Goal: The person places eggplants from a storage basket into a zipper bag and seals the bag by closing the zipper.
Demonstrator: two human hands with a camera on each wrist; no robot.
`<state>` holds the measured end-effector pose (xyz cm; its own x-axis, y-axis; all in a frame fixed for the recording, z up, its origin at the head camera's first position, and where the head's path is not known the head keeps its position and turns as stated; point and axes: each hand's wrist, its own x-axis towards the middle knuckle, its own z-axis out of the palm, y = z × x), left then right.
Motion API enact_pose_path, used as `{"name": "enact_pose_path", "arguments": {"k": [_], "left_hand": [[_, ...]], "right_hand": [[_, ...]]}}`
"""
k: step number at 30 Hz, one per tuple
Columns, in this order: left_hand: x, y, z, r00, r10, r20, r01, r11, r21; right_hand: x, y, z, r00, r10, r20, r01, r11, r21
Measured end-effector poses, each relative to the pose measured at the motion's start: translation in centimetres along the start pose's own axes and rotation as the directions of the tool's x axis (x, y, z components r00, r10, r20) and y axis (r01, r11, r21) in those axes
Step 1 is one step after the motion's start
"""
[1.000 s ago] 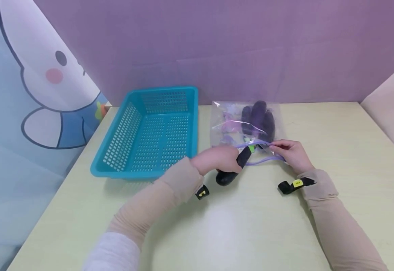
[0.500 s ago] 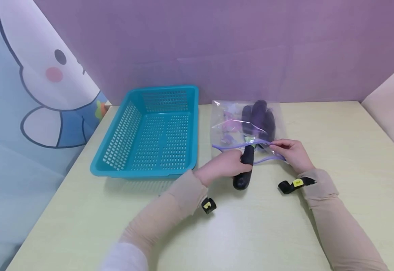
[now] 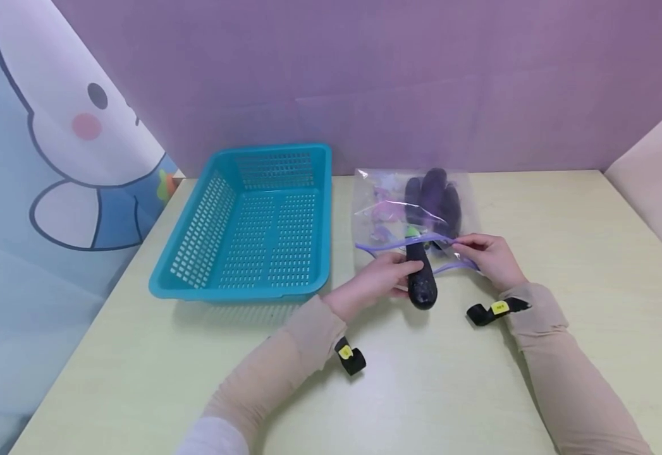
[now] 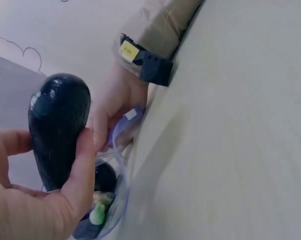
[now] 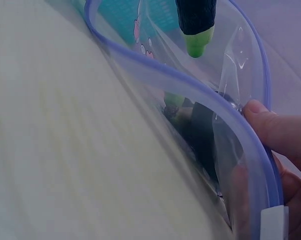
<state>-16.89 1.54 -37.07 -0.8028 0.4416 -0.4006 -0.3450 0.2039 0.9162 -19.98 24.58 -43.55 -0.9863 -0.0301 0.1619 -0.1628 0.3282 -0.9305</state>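
Note:
My left hand (image 3: 377,281) holds a dark eggplant (image 3: 423,291) between thumb and fingers, its rounded end toward me. The green stem (image 5: 196,44) points into the open mouth of a clear zip bag (image 3: 363,212), between the two purple rims. Several more dark eggplants (image 3: 434,199) lie inside the bag, partly blurred by the plastic. At the mouth's right end, my right hand (image 3: 492,260) pinches the purple edge between thumb and fingers. A white slider (image 5: 274,222) sits there in the right wrist view. In the left wrist view the held eggplant (image 4: 60,125) hides part of the bag.
A turquoise perforated basket (image 3: 242,294) stands left of the bag, its right side close to my left forearm. Purple cloth (image 3: 319,82) rises behind the pale table (image 3: 422,392). A cartoon-printed curtain (image 3: 0,303) hangs at the left.
The left hand has swung the eggplant from a slant to nearly straight, and its stem end has moved left and farther into the bag's mouth. My right hand stays put.

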Motion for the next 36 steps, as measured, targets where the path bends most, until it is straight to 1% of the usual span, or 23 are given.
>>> {"name": "enact_pose_path", "arguments": {"k": [5, 8, 12, 17, 22, 31, 36], "left_hand": [[0.1, -0.1, 0.6, 1.000, -0.010, -0.015, 0.008, 0.997, -0.081], [0.2, -0.2, 0.8, 1.000, -0.004, -0.021, 0.002, 0.992, -0.125], [0.6, -0.4, 1.2, 1.000, 0.008, -0.026, -0.012, 0.987, -0.162], [1.1, -0.7, 1.3, 0.999, 0.008, -0.052, -0.018, 0.978, -0.206], [1.6, -1.0, 1.4, 0.996, 0.020, -0.085, -0.042, 0.962, -0.269], [2.4, -1.2, 1.5, 0.989, 0.022, -0.145, -0.066, 0.950, -0.305], [2.8, -1.5, 1.5, 0.987, 0.034, -0.157, -0.082, 0.948, -0.309]], "right_hand": [[0.0, 0.1, 0.1, 1.000, -0.004, -0.001, 0.004, 1.000, 0.018], [0.0, 0.1, 0.1, 1.000, 0.001, -0.002, -0.001, 1.000, 0.020], [0.1, 0.0, 0.0, 1.000, 0.007, -0.003, -0.007, 1.000, 0.012], [0.0, -0.2, 0.1, 1.000, 0.005, -0.003, -0.005, 1.000, 0.021], [-0.1, -0.1, 0.1, 1.000, 0.009, -0.005, -0.009, 0.999, 0.036], [0.0, 0.0, 0.1, 1.000, 0.005, -0.004, -0.005, 1.000, 0.019], [0.0, 0.1, 0.1, 1.000, 0.002, -0.004, -0.002, 1.000, 0.025]]}}
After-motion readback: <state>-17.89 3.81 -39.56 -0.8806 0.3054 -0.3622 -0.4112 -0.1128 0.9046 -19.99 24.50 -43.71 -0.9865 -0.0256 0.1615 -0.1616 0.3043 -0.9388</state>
